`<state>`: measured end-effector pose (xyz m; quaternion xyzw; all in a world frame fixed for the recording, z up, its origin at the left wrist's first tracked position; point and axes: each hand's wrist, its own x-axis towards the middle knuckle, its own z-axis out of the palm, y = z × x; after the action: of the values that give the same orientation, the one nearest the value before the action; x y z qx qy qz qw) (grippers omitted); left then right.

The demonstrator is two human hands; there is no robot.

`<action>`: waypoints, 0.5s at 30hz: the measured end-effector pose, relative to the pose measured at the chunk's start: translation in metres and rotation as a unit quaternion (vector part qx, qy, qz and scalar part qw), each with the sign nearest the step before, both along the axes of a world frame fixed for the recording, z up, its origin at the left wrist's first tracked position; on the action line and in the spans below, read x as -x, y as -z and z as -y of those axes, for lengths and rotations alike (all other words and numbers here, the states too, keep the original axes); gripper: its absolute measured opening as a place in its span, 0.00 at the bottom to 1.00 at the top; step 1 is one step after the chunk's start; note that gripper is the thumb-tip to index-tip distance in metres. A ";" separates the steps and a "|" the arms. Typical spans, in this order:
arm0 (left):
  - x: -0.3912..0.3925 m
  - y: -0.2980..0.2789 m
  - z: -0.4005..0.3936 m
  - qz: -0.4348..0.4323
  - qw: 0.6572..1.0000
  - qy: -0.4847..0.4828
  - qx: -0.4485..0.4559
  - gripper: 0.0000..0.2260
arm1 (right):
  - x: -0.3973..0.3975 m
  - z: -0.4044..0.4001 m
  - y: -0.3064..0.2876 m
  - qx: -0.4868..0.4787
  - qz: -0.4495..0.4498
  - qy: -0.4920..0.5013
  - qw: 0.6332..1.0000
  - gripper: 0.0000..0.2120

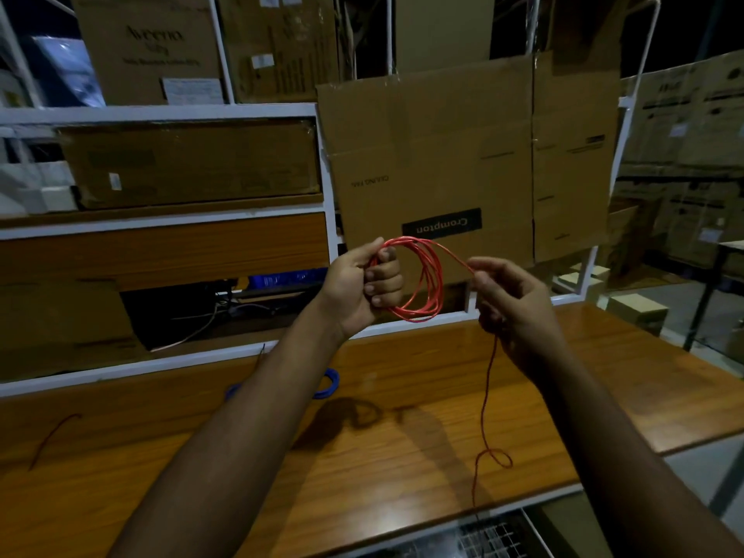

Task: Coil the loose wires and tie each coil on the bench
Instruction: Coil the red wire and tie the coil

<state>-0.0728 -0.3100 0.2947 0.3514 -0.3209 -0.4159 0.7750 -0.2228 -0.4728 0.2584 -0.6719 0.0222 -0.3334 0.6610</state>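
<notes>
My left hand point(362, 281) is raised above the bench and closed around a coil of red wire point(430, 287) of several turns. From the coil's top a strand runs right into the pinching fingers of my right hand point(511, 300). Below that hand the loose red tail point(485, 412) hangs down, makes a small loop over the wooden bench point(402, 477) and trails off the front edge. A blue wire coil point(328, 386) lies on the bench, partly hidden behind my left forearm. A short dark red wire piece point(50, 438) lies at the bench's left.
A white metal rack with cardboard boxes point(189, 163) stands right behind the bench. A flattened cardboard sheet point(463, 163) hangs in front of the rack. More boxes point(684, 155) are stacked at the right. A wire grid point(491, 537) sits below the bench's front edge.
</notes>
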 end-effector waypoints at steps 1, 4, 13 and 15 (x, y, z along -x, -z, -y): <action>0.000 0.001 0.000 -0.002 1.000 0.000 -0.003 0.15 | 0.002 0.001 -0.007 0.010 0.004 0.002 1.000 0.13; 0.002 0.002 -0.003 0.005 1.000 0.011 -0.014 0.15 | -0.001 0.008 -0.018 0.072 -0.001 0.063 0.995 0.08; 0.010 0.004 -0.007 0.035 0.997 0.039 -0.052 0.17 | -0.013 0.025 -0.035 0.267 -0.060 0.138 0.952 0.05; 0.011 0.005 -0.008 0.039 0.996 0.043 -0.067 0.16 | -0.010 0.031 -0.038 0.272 -0.067 0.143 0.949 0.07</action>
<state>-0.0834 -0.3019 0.2896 0.4041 -0.3375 -0.4554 0.7179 -0.2132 -0.5036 0.2960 -0.8369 0.0703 -0.3718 0.3955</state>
